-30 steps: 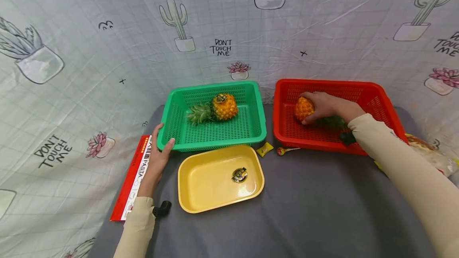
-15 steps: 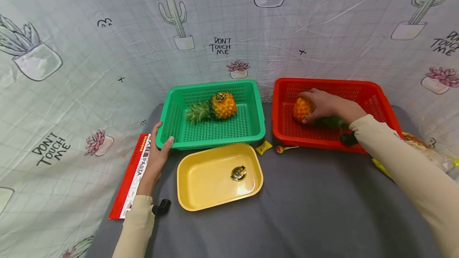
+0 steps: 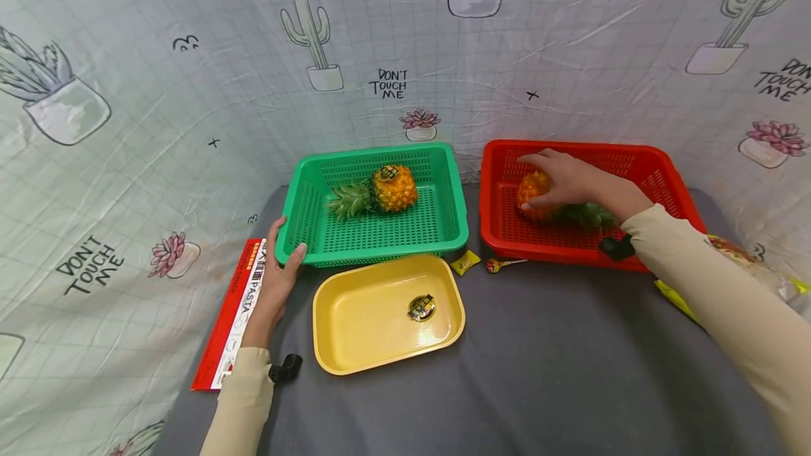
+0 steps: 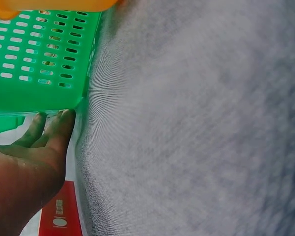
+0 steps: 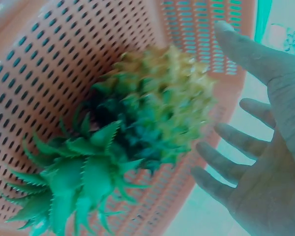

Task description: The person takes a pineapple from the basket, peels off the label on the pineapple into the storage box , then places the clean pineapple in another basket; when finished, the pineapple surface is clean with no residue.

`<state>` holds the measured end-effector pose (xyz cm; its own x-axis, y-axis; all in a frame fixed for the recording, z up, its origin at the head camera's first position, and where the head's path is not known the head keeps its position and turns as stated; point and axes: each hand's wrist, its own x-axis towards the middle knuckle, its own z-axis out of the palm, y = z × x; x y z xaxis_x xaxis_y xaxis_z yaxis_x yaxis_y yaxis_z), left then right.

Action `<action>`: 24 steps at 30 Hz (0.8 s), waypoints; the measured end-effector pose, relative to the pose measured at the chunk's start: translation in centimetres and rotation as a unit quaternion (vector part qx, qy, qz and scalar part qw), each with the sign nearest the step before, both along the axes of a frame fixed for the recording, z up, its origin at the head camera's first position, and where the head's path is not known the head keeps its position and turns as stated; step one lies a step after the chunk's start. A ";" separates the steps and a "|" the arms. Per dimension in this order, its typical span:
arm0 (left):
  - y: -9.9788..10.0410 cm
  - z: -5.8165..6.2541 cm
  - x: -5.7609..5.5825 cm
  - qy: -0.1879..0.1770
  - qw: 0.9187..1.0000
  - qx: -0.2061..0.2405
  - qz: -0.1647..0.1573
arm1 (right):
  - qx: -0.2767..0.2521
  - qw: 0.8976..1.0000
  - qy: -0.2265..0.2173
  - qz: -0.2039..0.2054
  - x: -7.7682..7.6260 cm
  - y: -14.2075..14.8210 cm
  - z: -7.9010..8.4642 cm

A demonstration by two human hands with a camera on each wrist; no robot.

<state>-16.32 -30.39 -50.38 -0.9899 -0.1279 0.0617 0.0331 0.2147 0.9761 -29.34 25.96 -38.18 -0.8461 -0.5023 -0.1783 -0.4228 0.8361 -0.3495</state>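
Note:
A pineapple [image 3: 535, 191] with a green crown lies on its side in the red basket [image 3: 564, 256]. Over it hovers my right hand [image 3: 567, 180]; in the right wrist view the fingers are spread and stand apart from the pineapple [image 5: 162, 98]. My left hand [image 3: 279, 280] touches the near left corner of the green basket [image 3: 380, 257], fingers along its left side and thumb at the front. From the left wrist view, the fingers look fairly straight against the basket wall [image 4: 34, 93]. Another pineapple [image 3: 394, 188], with a black sticker, lies in the green basket.
A yellow tray [image 3: 367, 343] with a black-and-gold sticker sits before the green basket. A small yellow packet [image 3: 465, 262] and a lollipop [image 3: 497, 266] lie between the baskets. A red-and-white pasta box [image 3: 231, 322] is at left, a plastic-wrapped package [image 3: 747, 266] at right.
My right hand has let go of the pineapple in the red basket; its fingers have spread and lifted slightly off it. The left hand has stayed at the green basket's corner.

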 end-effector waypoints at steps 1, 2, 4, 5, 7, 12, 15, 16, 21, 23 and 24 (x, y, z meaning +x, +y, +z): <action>0.0 0.0 0.0 0.000 1.000 -0.001 0.000 | -0.003 1.000 0.006 0.004 0.1 -0.3 0.2; 0.0 -0.1 0.1 0.000 1.000 -0.001 0.000 | -0.007 1.000 0.010 0.006 0.3 -0.5 0.4; 0.0 0.0 0.1 0.002 1.000 -0.002 0.000 | -0.013 1.000 0.017 0.009 0.5 -1.0 0.9; 0.0 0.0 0.1 0.002 1.000 -0.003 0.001 | -0.016 1.000 0.019 0.011 0.7 -1.3 1.0; 0.0 0.0 0.1 0.002 1.000 -0.001 0.001 | -0.021 0.999 0.021 0.013 0.9 -1.8 1.4; 0.0 -0.1 0.0 0.001 1.000 0.004 -0.001 | -0.028 0.999 0.041 0.020 1.4 -3.0 1.9; 0.0 -0.1 -0.1 0.000 1.000 0.007 -0.002 | -0.026 0.998 0.058 0.026 1.6 -3.7 2.1; 0.0 -0.2 -0.1 0.001 1.000 0.009 -0.003 | -0.026 0.997 0.064 0.028 1.6 -4.0 2.2; 0.0 -0.2 0.0 0.002 1.000 0.012 -0.008 | -0.028 0.996 0.077 0.039 1.5 -5.2 2.5; -0.1 -0.2 0.0 -0.002 1.000 0.011 -0.010 | -0.032 0.996 0.076 0.044 1.5 -5.7 2.7; -0.1 -0.2 0.0 -0.005 1.000 0.012 -0.009 | -0.033 0.996 0.075 0.046 1.4 -6.0 2.7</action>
